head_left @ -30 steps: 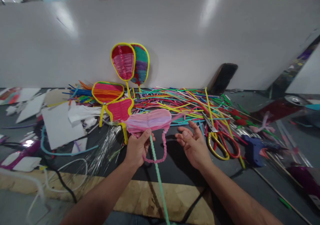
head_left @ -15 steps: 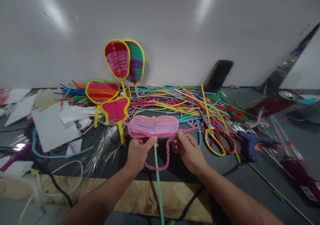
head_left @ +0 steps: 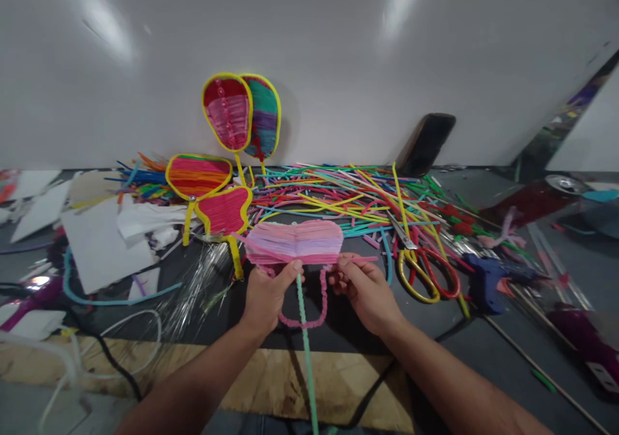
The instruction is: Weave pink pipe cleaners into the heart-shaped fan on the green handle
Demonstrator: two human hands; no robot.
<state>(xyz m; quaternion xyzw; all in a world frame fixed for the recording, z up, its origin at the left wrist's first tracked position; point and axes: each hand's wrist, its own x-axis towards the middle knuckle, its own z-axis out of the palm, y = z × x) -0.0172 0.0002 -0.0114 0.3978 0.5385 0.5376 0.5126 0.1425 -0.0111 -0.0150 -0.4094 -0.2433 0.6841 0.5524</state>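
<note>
A pink and lilac panel of pipe cleaners (head_left: 294, 238) is held up in front of me, with a twisted pink loop (head_left: 316, 322) hanging below it. My left hand (head_left: 268, 293) is closed on the panel's lower left edge, thumb on its front. From under that thumb a mint green pipe cleaner stem (head_left: 307, 364) runs down past the loop. My right hand (head_left: 365, 290) pinches a pink pipe cleaner (head_left: 362, 258) at the panel's lower right corner; its free end sticks out to the right. The right fingertips are partly hidden.
Behind my hands lies a heap of pipe cleaners (head_left: 333, 193). Scissors (head_left: 418, 270) and a blue glue gun (head_left: 486, 280) rest on the right. Finished fan shapes (head_left: 227, 113) stand on the left near white card (head_left: 106, 248). A phone (head_left: 428, 145) leans on the back wall.
The free end of the pink pipe cleaner beside my right hand has dropped slightly and now points straight right. My left hand keeps its hold on the panel.
</note>
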